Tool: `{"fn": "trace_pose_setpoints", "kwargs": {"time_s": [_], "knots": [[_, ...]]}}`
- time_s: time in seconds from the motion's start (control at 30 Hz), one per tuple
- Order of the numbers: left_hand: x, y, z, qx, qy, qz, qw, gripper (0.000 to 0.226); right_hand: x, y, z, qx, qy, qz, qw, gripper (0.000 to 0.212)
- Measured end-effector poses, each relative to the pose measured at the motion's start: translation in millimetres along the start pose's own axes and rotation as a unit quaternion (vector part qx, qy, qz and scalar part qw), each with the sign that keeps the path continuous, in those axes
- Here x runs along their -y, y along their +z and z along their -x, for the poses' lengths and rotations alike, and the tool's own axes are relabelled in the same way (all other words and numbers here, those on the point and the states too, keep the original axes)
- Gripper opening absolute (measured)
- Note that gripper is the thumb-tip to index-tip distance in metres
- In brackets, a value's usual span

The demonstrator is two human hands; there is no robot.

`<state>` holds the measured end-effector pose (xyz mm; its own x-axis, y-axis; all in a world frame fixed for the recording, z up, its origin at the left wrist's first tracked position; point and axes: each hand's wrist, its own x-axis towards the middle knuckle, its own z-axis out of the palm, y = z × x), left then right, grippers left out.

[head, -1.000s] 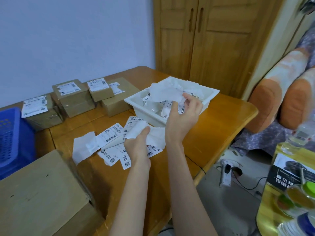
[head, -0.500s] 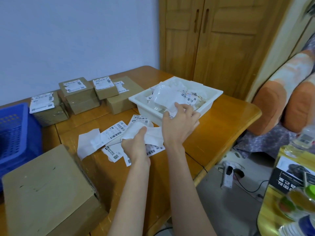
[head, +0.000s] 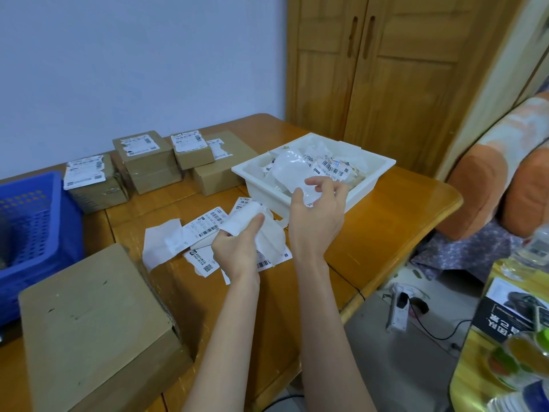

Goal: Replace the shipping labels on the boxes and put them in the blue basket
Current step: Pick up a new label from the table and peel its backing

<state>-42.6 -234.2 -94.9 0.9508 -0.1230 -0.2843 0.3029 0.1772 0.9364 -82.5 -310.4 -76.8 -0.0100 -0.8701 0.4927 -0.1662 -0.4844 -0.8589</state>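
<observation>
Above the table [head: 386, 209], left hand [head: 237, 248] gripped a white label sheet [head: 267, 236]; right hand [head: 319, 212] pinched crumpled backing paper [head: 292, 173] over the white tray [head: 371, 179]. Unlabelled box [head: 92, 322] lay near-left, nearer the left hand; blue basket [head: 32, 221] beyond.

table [head: 386, 215]: showing glossy varnished wood
boxes [head: 148, 162]: looking like matt brown cardboard
blue basket [head: 38, 215]: appearing as perforated plastic
white tray [head: 368, 179]: looking like smooth plastic
labels [head: 205, 227]: showing as thin printed paper
</observation>
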Motion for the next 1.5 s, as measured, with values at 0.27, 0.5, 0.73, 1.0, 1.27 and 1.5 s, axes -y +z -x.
{"fn": "trace_pose_setpoints", "kwargs": {"time_s": [0.27,0.5,0.73,1.0,1.27,1.5], "knots": [[-7.5,-5.2,10.2,-0.06,0.224,-0.259,0.938,0.052,19.5,-15.5,6.5,0.173,0.154,-0.057,0.971,0.04],[-4.1,-16.4,8.3,-0.063,0.283,-0.328,0.899,0.069,26.5,-20.0,-0.8,0.381,0.296,-0.106,0.869,0.052],[-12.7,-20.9,7.7,-0.008,0.247,-0.306,0.92,0.069,16.2,-11.7,8.8,0.364,0.245,-0.212,0.873,0.038],[-10.9,-26.6,8.6,0.057,0.201,-0.208,0.955,0.039,9.5,0.1,28.2,0.337,0.214,-0.243,0.884,0.033],[-12.9,-27.5,3.2,0.094,0.202,-0.225,0.948,0.06,6.1,4.1,33.3,0.32,0.233,-0.243,0.886,0.032],[-13.6,-27.4,1.1,0.132,0.193,-0.239,0.942,0.064,-0.5,8.3,38.0,0.317,0.225,-0.207,0.898,0.033]]}}
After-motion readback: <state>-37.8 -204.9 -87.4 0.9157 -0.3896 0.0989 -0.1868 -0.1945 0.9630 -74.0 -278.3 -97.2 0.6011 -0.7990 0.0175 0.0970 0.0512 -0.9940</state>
